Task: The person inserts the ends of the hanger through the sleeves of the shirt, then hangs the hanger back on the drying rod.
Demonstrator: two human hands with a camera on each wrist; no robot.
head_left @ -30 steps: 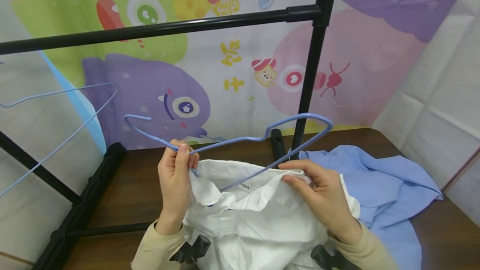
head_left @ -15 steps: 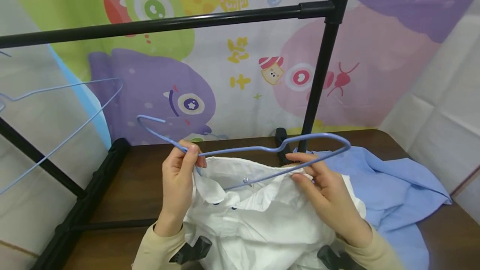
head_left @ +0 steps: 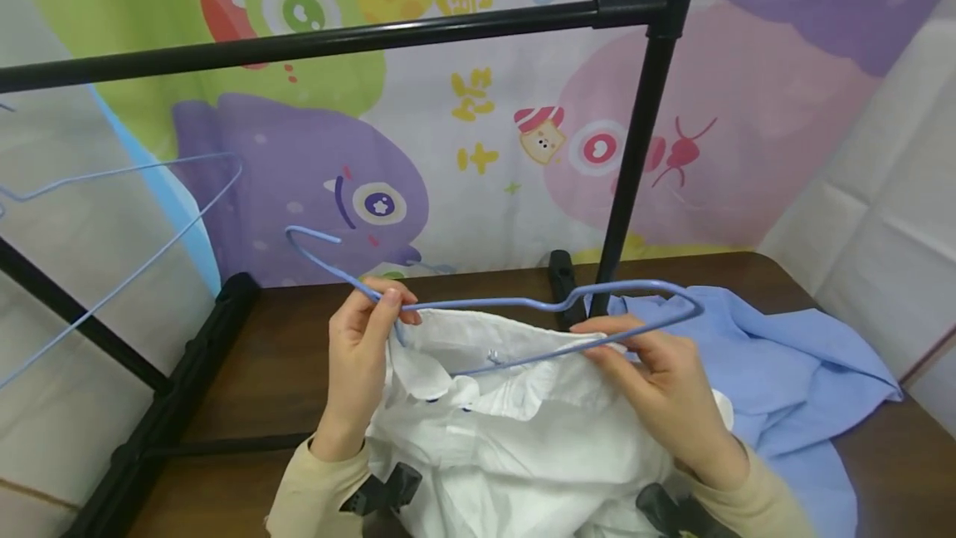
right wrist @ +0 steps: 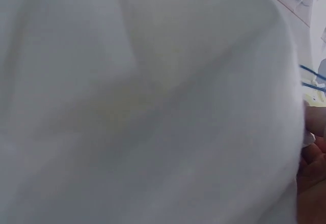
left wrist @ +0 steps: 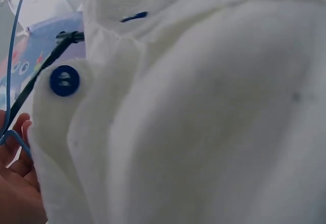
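Note:
In the head view my left hand [head_left: 363,364] pinches a blue wire hanger [head_left: 489,303] near the base of its hook, right at the collar of a white shirt [head_left: 523,447]. One end of the hanger is inside the neck opening, hidden by the cloth; the other end sticks out to the right above it. My right hand [head_left: 665,397] pinches the shirt's edge between thumb and fingers, with the hanger's lower bar crossing at the fingertips. A dark blue button [left wrist: 64,81] shows on the shirt in the left wrist view. White cloth fills most of the right wrist view.
A black clothes rack [head_left: 336,41] stands across the brown table [head_left: 246,372]. Another blue hanger [head_left: 160,251] is at the left. Light blue cloth [head_left: 784,372] lies crumpled at the right. A cartoon-printed curtain [head_left: 478,214] is behind the rack.
The hanger's free right end has swung down and to the right, and its lower bar now lies across my right fingertips. Both hands keep their grips; the head view has shifted slightly.

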